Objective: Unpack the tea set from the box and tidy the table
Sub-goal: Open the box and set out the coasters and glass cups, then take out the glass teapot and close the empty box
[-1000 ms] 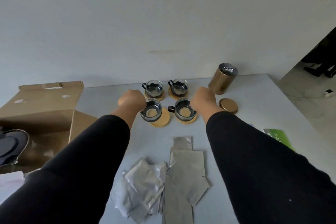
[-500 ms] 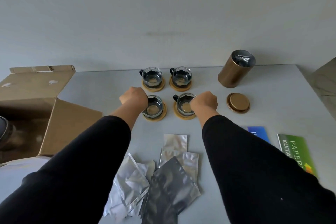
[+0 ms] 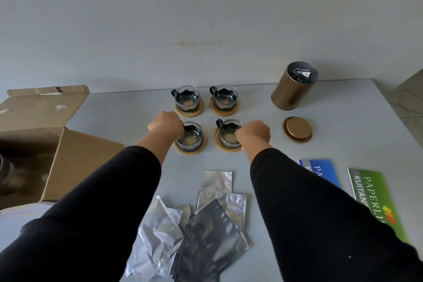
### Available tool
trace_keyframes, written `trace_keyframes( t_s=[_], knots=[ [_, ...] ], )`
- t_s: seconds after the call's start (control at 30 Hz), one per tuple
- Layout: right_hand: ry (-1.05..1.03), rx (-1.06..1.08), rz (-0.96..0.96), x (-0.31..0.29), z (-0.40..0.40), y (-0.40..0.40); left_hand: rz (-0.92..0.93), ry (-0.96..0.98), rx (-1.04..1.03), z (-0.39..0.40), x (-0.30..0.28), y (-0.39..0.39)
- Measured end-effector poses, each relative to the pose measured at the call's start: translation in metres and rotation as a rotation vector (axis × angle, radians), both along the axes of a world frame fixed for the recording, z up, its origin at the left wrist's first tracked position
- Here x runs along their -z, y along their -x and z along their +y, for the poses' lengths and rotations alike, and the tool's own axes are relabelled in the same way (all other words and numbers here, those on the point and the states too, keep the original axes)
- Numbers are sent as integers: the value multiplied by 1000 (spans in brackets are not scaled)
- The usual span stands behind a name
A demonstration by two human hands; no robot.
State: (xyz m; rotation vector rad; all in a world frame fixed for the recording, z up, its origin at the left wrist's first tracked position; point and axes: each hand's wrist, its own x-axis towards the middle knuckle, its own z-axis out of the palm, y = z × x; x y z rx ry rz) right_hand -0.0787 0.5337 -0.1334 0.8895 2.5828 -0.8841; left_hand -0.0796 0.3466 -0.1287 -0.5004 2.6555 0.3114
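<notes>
4 glass cups (image 3: 187,98) on 4 wooden coasters (image 3: 223,109), 2 hands (image 3: 166,125) closed on the near pair.

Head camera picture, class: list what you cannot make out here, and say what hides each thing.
- Left hand grip on the near-left cup: fingers hidden behind the fist.
- Right hand grip on the near-right cup: the same.
- Cardboard box contents: dark, cut by the left edge.
- Gold tin contents: crumpled foil only.
- Blue booklet title: covered by the right sleeve.
</notes>
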Motion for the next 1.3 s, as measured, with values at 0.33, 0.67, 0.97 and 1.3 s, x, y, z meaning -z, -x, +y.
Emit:
trace_keyframes(
  t_s=[0.33,0.67,0.97,1.3],
  knots=[
    [-95,-70,108,-34,-6,-3,52,-39,-22,-6,-2,-3],
    [-25,-208,228,-88,-85,-27,158,35,-60,-76,-70,-38],
    [15,-404,321,-128,-224,-71,189,105,-142,-222,-119,-96],
    [134,-705,275,-103,-398,-135,127,184,-37,-375,-117,-155]
  ],
)
